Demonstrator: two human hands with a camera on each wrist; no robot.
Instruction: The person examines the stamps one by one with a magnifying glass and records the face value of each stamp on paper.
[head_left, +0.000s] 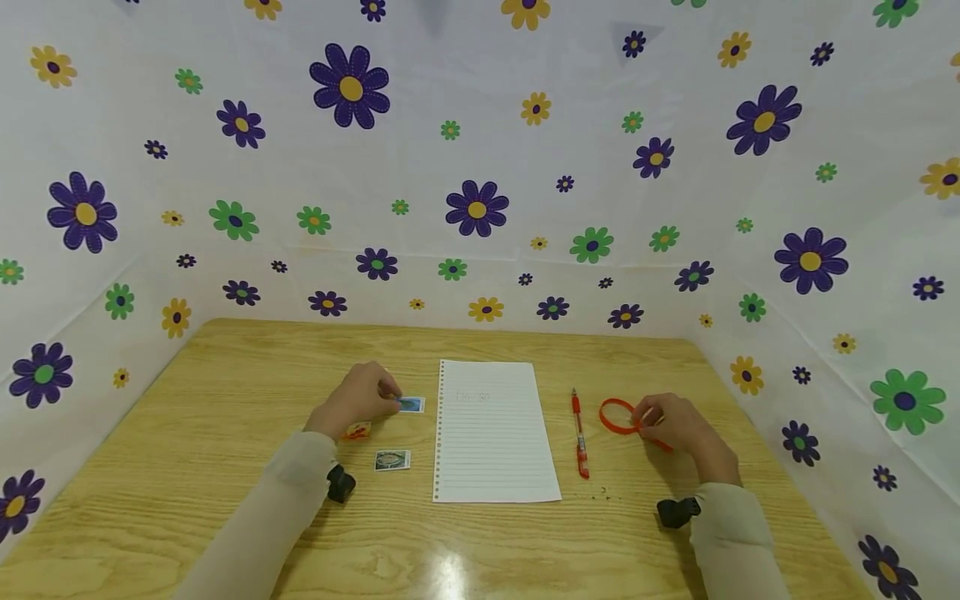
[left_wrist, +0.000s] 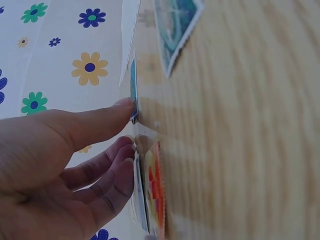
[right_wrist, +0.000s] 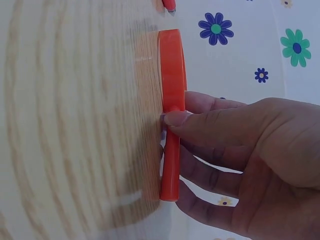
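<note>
My left hand (head_left: 360, 395) is over a blue stamp (head_left: 412, 404) lying flat on the table. In the left wrist view the thumb touches that stamp's near end, and the other fingers bend loosely, apart from the thumb. Below this hand lie an orange stamp (head_left: 357, 431), partly hidden by the wrist in the head view, and a grey-green stamp (head_left: 393, 460). On the right, my right hand (head_left: 675, 423) pinches a red magnifying glass (right_wrist: 171, 70) where ring and handle meet, thumb on the near side, fingers behind. Its ring points toward the pen.
A lined sheet of paper (head_left: 495, 450) with faint writing near its top lies mid-table. Right of it is a red pen (head_left: 578, 433), with small dark specks below. The wooden table (head_left: 247, 400) is enclosed by flower-printed white cloth (head_left: 420, 167) at the back and sides.
</note>
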